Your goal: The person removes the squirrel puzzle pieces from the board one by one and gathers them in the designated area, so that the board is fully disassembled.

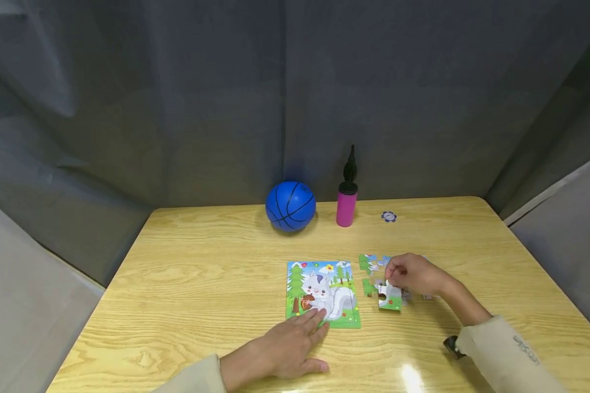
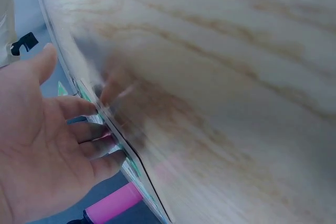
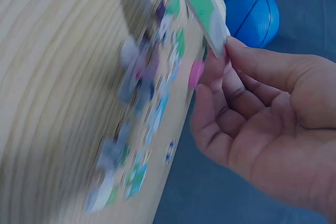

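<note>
My right hand [image 1: 415, 274] pinches a jigsaw puzzle piece [image 1: 390, 296] between thumb and fingers; green and white with a red flower, it is lifted off the table in the right wrist view, where the piece [image 3: 205, 11] tilts. Loose puzzle pieces [image 1: 370, 263] lie below and around that hand, blurred in the right wrist view. Left of them lies a square squirrel picture [image 1: 341, 295] with a green border. My left hand [image 1: 290, 344] rests its straight fingertips on the picture's lower edge, thumb spread on the wood.
At the table's back stand a blue basketball [image 1: 290, 206] and a pink hand pump [image 1: 346, 207] with a black nozzle. A small blue-and-white round chip [image 1: 389, 216] lies to their right. The wooden table [image 1: 201, 284] meets dark curtains [image 1: 216, 109] behind.
</note>
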`<move>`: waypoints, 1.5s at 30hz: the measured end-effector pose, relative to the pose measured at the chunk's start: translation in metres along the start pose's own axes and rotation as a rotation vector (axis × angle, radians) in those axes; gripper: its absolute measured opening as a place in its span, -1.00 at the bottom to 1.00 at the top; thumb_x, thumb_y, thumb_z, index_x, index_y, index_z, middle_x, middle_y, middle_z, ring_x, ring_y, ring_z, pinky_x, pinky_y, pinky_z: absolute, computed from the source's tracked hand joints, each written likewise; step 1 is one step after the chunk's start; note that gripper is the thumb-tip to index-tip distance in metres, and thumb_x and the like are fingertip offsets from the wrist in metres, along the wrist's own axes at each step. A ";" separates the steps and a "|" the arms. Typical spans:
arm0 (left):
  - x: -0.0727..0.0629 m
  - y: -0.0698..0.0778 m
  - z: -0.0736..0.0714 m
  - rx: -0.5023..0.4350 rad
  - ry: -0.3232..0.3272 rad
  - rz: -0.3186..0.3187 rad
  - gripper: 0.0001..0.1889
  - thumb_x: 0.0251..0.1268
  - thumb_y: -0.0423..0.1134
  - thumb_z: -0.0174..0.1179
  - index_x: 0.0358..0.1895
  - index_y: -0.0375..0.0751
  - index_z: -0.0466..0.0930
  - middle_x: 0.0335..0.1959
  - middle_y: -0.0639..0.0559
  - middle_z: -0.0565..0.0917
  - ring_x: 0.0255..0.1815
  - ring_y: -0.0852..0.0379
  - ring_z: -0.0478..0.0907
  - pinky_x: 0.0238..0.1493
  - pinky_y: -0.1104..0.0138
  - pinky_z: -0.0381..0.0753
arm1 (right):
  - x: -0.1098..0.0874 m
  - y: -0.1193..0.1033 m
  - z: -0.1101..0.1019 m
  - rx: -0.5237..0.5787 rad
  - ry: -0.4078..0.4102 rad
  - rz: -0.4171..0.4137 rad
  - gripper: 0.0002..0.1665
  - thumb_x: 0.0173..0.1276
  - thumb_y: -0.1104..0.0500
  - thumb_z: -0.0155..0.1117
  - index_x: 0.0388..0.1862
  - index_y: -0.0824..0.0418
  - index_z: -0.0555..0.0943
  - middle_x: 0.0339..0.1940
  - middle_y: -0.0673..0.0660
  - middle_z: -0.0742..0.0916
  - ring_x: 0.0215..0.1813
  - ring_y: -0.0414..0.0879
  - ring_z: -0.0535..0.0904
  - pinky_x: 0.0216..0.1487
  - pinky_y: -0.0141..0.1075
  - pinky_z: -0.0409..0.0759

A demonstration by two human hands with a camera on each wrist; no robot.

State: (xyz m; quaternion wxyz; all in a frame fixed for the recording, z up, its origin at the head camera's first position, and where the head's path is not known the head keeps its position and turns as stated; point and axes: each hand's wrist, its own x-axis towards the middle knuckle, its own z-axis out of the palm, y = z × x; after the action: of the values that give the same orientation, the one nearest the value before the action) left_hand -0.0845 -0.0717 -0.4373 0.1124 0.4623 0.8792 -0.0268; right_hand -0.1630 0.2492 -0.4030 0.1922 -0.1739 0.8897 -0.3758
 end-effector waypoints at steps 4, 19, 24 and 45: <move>0.000 0.000 0.000 -0.005 -0.009 -0.005 -0.18 0.37 0.36 -0.39 0.46 -0.19 0.13 0.52 -0.16 0.06 0.54 -0.03 0.02 0.44 0.19 0.25 | -0.011 0.011 -0.008 -0.013 -0.009 0.036 -0.93 0.34 0.37 0.09 -0.27 0.35 0.54 -0.42 0.11 0.61 -0.40 -0.16 0.41 -0.42 -0.39 0.44; 0.000 -0.001 -0.002 -0.003 -0.009 0.004 -0.19 0.37 0.35 -0.34 0.45 -0.20 0.14 0.52 -0.17 0.07 0.54 -0.04 0.03 0.44 0.20 0.26 | -0.036 0.052 -0.026 -0.065 -0.050 0.105 -0.96 0.25 0.37 0.15 -0.36 0.34 0.55 -0.47 0.05 0.57 -0.46 -0.24 0.36 -0.47 -0.43 0.36; 0.000 -0.001 -0.002 0.017 0.003 0.009 -0.19 0.38 0.34 -0.34 0.45 -0.21 0.15 0.51 -0.18 0.08 0.53 -0.04 0.05 0.44 0.21 0.24 | -0.043 0.060 -0.029 -0.072 -0.064 0.102 -0.97 0.20 0.38 0.17 -0.38 0.35 0.56 -0.46 0.06 0.59 -0.45 -0.23 0.37 -0.46 -0.41 0.37; 0.000 -0.008 0.002 -0.122 0.046 0.013 -0.23 0.40 0.31 -0.34 0.45 -0.20 0.15 0.51 -0.19 0.07 0.53 -0.05 0.05 0.45 0.19 0.22 | -0.039 0.063 -0.034 -0.051 -0.030 0.085 -0.91 0.23 0.39 0.19 -0.32 0.40 0.62 -0.41 0.11 0.65 -0.43 -0.24 0.39 -0.42 -0.41 0.46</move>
State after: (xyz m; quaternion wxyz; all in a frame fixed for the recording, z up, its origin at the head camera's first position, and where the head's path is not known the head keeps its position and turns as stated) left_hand -0.0907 -0.0766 -0.4393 0.1203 0.4607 0.8785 0.0384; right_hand -0.1555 0.3289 -0.4188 0.2167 -0.1465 0.9026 -0.3418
